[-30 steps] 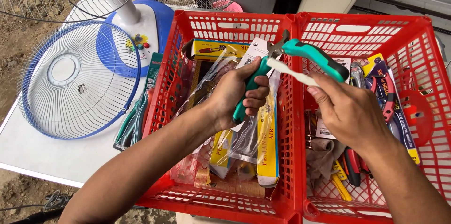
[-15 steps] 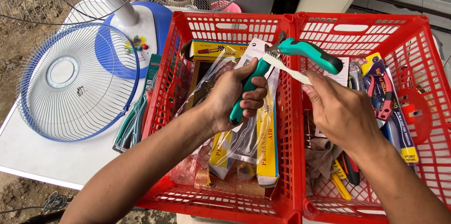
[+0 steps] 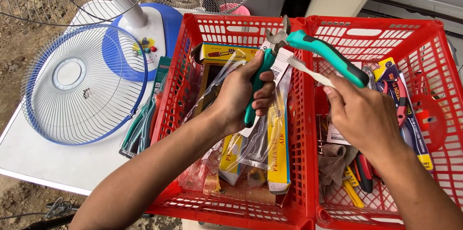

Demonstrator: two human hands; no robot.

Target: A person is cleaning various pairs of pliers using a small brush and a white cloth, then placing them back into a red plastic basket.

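Note:
My left hand (image 3: 241, 96) grips one teal handle of a pair of cutting pliers (image 3: 308, 49), whose steel jaws point away from me over the seam between two red baskets. The pliers' handles are spread wide. My right hand (image 3: 362, 114) is closed on the other teal-and-black handle and also pinches a thin white strip (image 3: 308, 72) that sticks out toward the jaws. A white card tag hangs by the left hand. Both hands hover above the left red basket (image 3: 193, 32) and the right red basket (image 3: 386, 25).
The left basket holds yellow boxes (image 3: 278, 153) and clear plastic packs. The right basket holds packaged pliers (image 3: 402, 109), a grey rag (image 3: 333, 161) and small tools. On the white table (image 3: 58, 162) at left lie a blue fan grille (image 3: 82, 83), a fan base (image 3: 149, 37) and packaged tools.
The plier handles have spread further apart. My right hand has shifted slightly down along the right handle, and the white strip now shows more clearly between the handles.

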